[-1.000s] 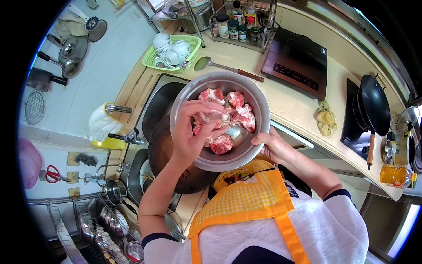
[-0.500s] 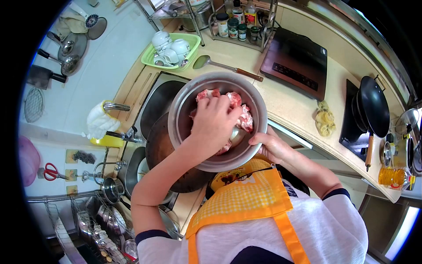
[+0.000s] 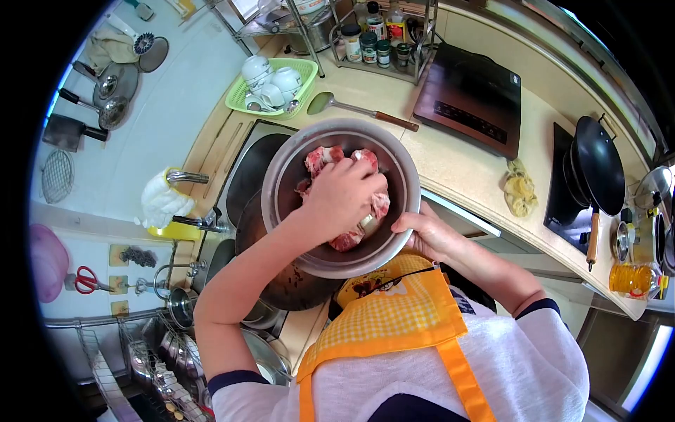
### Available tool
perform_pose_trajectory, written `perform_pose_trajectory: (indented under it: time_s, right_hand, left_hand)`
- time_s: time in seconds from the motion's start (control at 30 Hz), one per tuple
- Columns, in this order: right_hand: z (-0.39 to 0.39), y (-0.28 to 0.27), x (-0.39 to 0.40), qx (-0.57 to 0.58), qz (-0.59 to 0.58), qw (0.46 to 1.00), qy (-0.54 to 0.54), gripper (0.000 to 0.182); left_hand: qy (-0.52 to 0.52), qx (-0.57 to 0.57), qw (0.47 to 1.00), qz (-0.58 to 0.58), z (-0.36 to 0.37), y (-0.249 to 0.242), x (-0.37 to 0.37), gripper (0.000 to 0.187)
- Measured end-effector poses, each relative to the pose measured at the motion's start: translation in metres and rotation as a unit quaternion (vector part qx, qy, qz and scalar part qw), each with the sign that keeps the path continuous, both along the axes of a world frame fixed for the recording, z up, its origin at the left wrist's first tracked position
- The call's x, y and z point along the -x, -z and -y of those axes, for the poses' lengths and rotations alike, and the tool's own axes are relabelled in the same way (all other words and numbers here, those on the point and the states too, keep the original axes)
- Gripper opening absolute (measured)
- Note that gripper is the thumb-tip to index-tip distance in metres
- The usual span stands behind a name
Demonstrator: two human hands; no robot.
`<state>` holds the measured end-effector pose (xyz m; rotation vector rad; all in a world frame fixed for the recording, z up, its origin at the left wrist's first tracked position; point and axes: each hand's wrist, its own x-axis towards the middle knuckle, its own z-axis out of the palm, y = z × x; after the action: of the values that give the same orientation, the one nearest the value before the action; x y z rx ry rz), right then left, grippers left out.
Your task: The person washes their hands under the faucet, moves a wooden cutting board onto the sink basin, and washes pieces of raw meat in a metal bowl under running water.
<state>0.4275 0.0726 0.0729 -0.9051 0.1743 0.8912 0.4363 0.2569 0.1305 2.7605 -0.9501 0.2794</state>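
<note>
Bare counter [image 3: 464,169] right of the metal bowl [image 3: 281,183]; ladle [image 3: 358,109] and green basket [image 3: 271,88] crowding behind.

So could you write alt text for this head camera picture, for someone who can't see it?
Seen from above, a person in an orange apron presses the left hand into raw meat chunks in a metal bowl, while the right hand grips the bowl's rim. The bowl is over a dark wok by the sink; a green basket of cups sits on the counter behind.
</note>
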Motion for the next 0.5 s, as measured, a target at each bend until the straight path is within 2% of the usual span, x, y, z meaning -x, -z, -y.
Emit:
perform_pose_trajectory:
  time_s: [0.03,0.13,0.17,0.27,0.33,0.4,0.43,0.5]
  right_hand:
    - [0.0,0.0,0.0,-0.002,0.0,1.0,-0.003,0.046]
    - [0.0,-0.001,-0.001,-0.008,0.003,1.0,-0.009,0.046]
    - [-0.002,-0.005,0.0,-0.01,0.007,1.0,-0.008,0.046]
    - [-0.001,-0.004,-0.001,-0.039,0.01,0.999,-0.03,0.046]
    - [0.0,-0.007,-0.001,-0.042,0.013,0.998,-0.035,0.045]
    - [0.001,-0.015,0.002,-0.021,0.016,0.999,-0.03,0.042]
    - [0.001,-0.014,0.002,-0.016,0.016,0.999,-0.027,0.042]
    - [0.001,-0.012,0.002,-0.004,0.015,1.0,-0.021,0.041]
  left_hand:
    - [0.006,0.022,1.0,-0.009,-0.003,-0.003,-0.002,0.017]
    - [0.004,-0.074,0.995,0.061,0.004,0.004,0.0,0.02]
    - [0.032,-0.109,0.99,0.088,0.007,0.004,0.002,0.023]
    - [0.015,-0.015,0.999,0.034,0.005,0.005,-0.006,0.019]
    - [-0.02,0.116,0.991,-0.07,-0.004,0.003,-0.012,0.014]
    - [-0.056,0.212,0.962,-0.162,-0.013,0.0,-0.014,0.012]
    - [-0.035,0.222,0.959,-0.174,-0.02,-0.004,-0.016,0.013]
    - [-0.092,0.288,0.908,-0.29,-0.024,-0.012,-0.015,0.012]
